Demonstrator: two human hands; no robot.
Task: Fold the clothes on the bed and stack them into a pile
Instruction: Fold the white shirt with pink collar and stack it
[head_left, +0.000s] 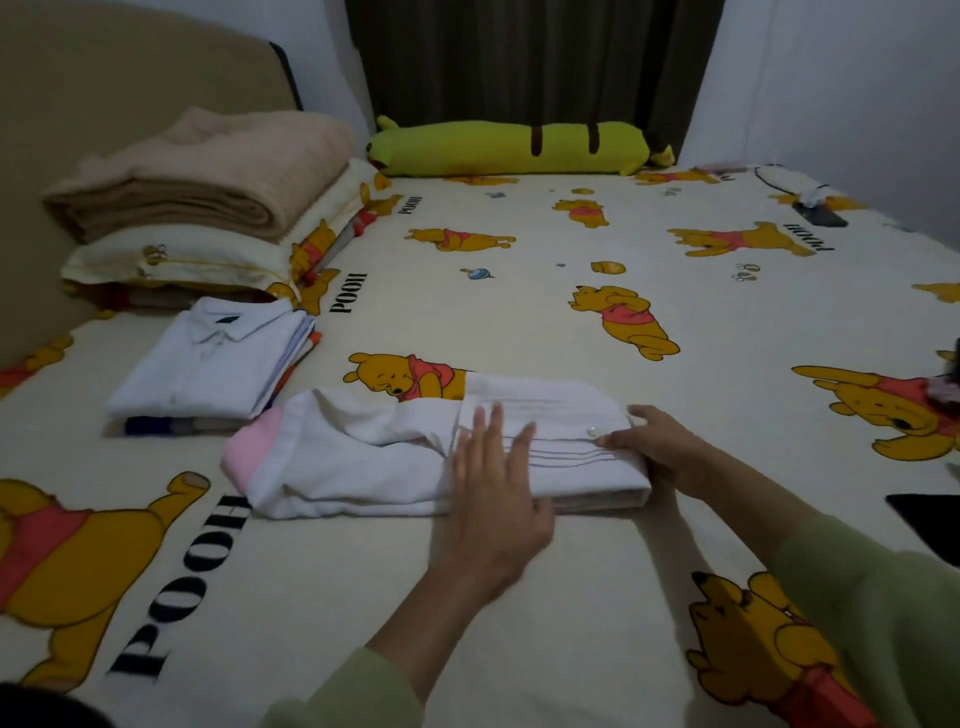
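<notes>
White garment (415, 452) sits mid-bed on the cartoon-bear sheet (519, 291), partly folded into a long strip running left to right; a pink section shows at its left end, and the right end is a thicker squared-off fold with thin stitched lines and a small white button on top. Left hand (493, 488) lies flat, palm down, fingers spread and extended, pressing on the garment near the middle of the strip, no grip. Right hand (660, 447) is at the right end of the fold, fingers curled over the top edge beside the button, thumb side on the fabric; looks like a light pinch on the folded edge, but the thumb contact is partly hidden, so can't confirm a full grasp. Both forearms come in from the bottom edge in pale green sleeves (872, 603). Finished pile (213, 364) is to the left of the garment, close but apart from it: a folded white collared shirt on top, with darker and orange edges of other folded items under it. Behind the pile, by the headboard, a pillow (176, 260) carries a folded beige blanket (202, 176). A long yellow-green plush bolster (514, 148) lies along the far edge under the dark curtain (519, 57). Small dark objects at the far right corner are too blurred to identify.
</notes>
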